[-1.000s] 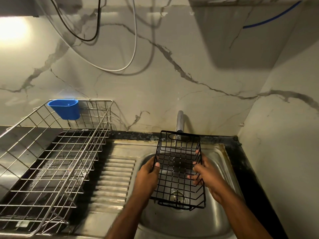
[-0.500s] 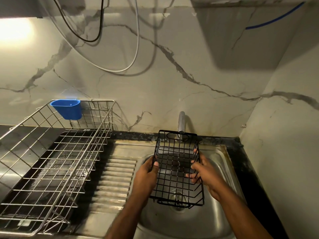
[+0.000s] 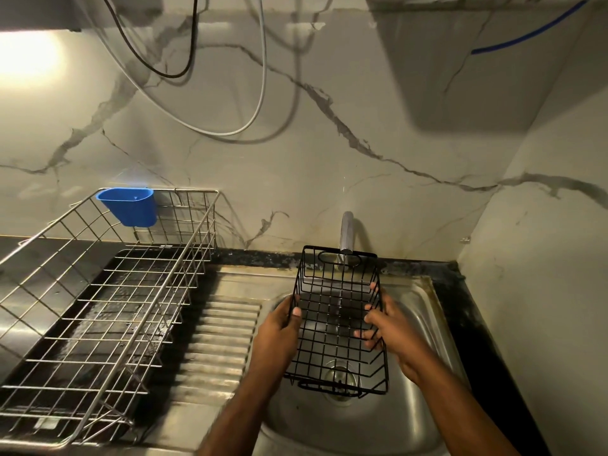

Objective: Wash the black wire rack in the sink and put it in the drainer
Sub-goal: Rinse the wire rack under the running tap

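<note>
Gripping black wire rack (image 3: 335,319) sides, left hand (image 3: 279,327) at 9, right hand (image 3: 391,327) at 3 o'clock; best tilt it slowly under chrome tap (image 3: 346,232).

Dim kitchen, warm glare upper left, hard cabinet shadow, edges bowed, slight blur

I see a marble-look wall (image 3: 329,179) with grey veins running behind the counter and a second such wall (image 3: 546,264) meeting it in the right corner. A bright light patch (image 3: 26,57) glows upper left. Black cable (image 3: 171,72) and white cable (image 3: 230,131) loop down. A blue tube (image 3: 526,36) crosses what may be a cabinet, blurred. Dark countertop (image 3: 467,311).
</note>
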Tool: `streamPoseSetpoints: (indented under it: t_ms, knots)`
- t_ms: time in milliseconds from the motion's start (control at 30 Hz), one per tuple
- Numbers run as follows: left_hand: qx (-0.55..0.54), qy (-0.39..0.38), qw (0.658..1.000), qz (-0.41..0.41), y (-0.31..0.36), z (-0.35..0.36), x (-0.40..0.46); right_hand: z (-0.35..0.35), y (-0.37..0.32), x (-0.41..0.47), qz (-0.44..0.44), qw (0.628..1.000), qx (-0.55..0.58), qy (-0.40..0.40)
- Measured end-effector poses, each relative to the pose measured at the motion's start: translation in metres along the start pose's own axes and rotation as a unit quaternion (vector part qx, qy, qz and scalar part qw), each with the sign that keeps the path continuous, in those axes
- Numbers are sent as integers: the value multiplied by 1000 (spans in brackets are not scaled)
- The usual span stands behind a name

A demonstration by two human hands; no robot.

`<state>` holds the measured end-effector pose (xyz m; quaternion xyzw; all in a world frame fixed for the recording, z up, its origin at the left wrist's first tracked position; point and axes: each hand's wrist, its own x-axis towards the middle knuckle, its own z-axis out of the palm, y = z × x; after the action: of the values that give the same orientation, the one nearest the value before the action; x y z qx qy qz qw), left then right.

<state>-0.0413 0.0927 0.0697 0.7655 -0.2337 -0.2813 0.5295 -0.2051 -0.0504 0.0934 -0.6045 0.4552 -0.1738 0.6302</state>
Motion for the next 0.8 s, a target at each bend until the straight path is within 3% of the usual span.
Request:
streamPoseSetpoints:
  t_ms: [800]
  knots:
    - [26,13,1000,10,3,-10,-17,4,2,-5,-13,1000,-10,-17]
